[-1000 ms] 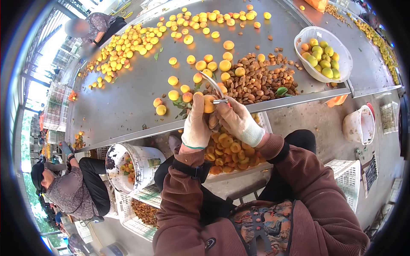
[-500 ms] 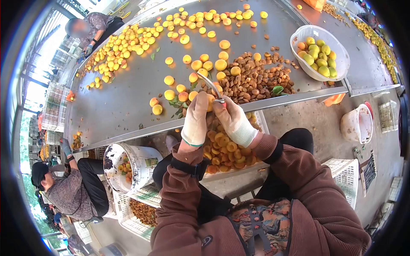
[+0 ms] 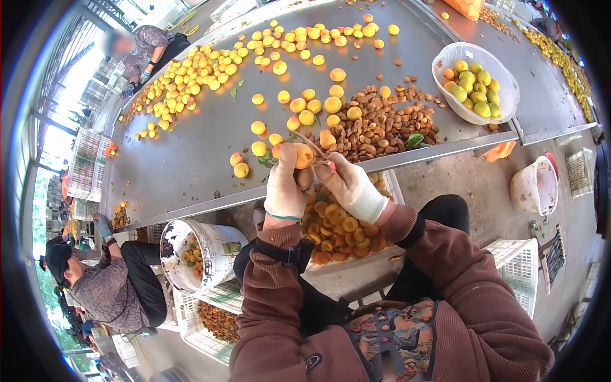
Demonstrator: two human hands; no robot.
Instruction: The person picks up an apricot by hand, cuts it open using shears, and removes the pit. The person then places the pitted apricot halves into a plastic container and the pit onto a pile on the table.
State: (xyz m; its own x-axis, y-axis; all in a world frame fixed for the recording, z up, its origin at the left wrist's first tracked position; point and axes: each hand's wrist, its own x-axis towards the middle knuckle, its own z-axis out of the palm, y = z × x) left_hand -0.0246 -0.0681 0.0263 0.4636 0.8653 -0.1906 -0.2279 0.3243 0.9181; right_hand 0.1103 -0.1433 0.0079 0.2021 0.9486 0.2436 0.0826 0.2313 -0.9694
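My left hand [image 3: 285, 183], in a white glove, grips an orange apricot [image 3: 303, 155] at the near edge of the steel table [image 3: 191, 153]. In my gloved right hand [image 3: 349, 184] is a small knife [image 3: 313, 148] whose blade lies across the top of that apricot. Both hands hover over a crate of halved apricots [image 3: 337, 223] below the table edge. A heap of brown apricot pits [image 3: 382, 124] lies just beyond my hands, with loose whole apricots [image 3: 305, 114] around it.
A white bowl of greenish apricots [image 3: 474, 83] sits at the table's right. Many apricots [image 3: 184, 70] are spread at the far left, where another person [image 3: 140, 44] works. A white bucket [image 3: 197, 245] stands below left, beside a seated person [image 3: 102, 286]. Another bucket [image 3: 533, 186] stands on the floor, right.
The knife blade, raised and pointing away a second ago, has come down across the apricot in my left hand. Both hands stay at the table edge.
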